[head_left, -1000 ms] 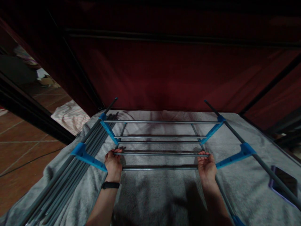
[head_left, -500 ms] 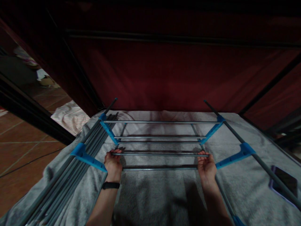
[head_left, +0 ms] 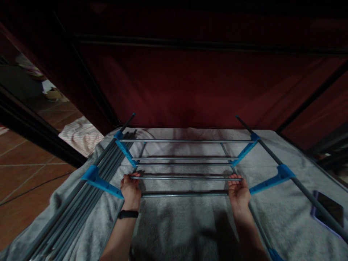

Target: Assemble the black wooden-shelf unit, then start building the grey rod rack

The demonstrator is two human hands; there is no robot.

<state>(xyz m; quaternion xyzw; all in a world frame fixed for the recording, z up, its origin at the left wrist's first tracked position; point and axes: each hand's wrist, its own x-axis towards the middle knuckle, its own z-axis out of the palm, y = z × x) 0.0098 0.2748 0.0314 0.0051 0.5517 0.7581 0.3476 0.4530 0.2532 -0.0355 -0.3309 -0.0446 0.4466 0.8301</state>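
A grey metal rod [head_left: 185, 178] spans the space between my two hands. My left hand [head_left: 131, 189], palm up with a black band at the wrist, has its fingers curled round the rod's left end. At the other end, my right hand [head_left: 238, 188] grips the same rod, palm also up. Both hands are beside the blue plastic brackets [head_left: 104, 184] of a partly built rack [head_left: 274, 154], which lies on a grey blanket. Just nearer than the held rod, a crossbar [head_left: 185, 194] passes behind both hands. Further crossbars [head_left: 185, 140] join the far brackets.
Several loose grey tubes [head_left: 78, 208] lie along the left side on the blanket [head_left: 179, 224]. A phone [head_left: 328, 210] rests at the right, partly under a rack pole. A dark red panel [head_left: 190, 87] rises behind; a striped cloth [head_left: 83, 136] and tiled floor [head_left: 32, 174] are at left.
Almost nothing differs. Both hands keep hold of the rod in the same place, and the rack stays put.
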